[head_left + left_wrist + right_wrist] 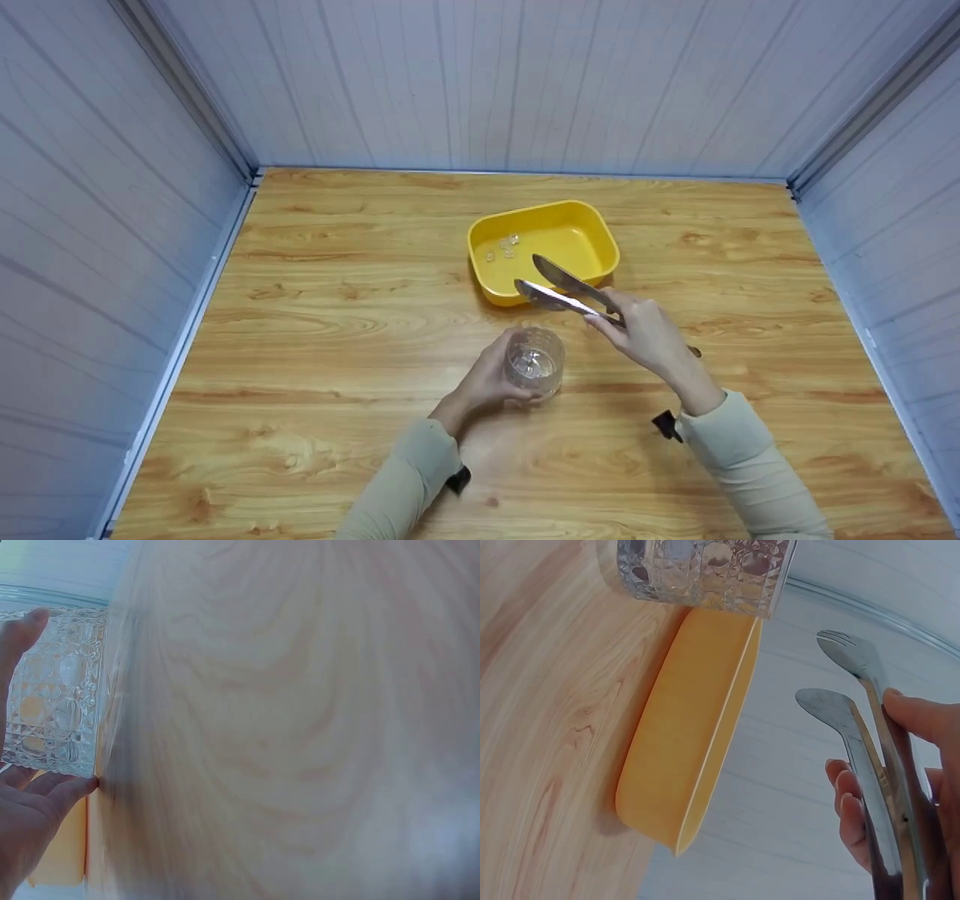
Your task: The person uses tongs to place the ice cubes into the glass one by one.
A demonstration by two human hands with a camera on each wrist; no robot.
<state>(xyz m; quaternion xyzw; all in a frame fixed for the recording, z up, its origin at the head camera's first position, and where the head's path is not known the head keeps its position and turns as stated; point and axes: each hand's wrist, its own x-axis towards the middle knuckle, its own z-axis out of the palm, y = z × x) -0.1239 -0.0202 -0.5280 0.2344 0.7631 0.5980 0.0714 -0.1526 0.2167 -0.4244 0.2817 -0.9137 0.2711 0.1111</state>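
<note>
My left hand holds a clear cut-glass tumbler, thumb on one side and fingers on the other. In the left wrist view the patterned wall of the tumbler shows near the tabletop; something clear lies at its bottom, though I cannot tell it from the glass base. My right hand grips a pair of metal tongs with their tips spread. Those tips hang above the near edge of a yellow tub, nothing visible between them. Several small clear cubes lie in the tub's left part.
The wood-patterned table is walled by pale panels at the back and both sides. Black pieces sit at the cuffs of both sleeves. The tub stands just beyond the tumbler, toward the back.
</note>
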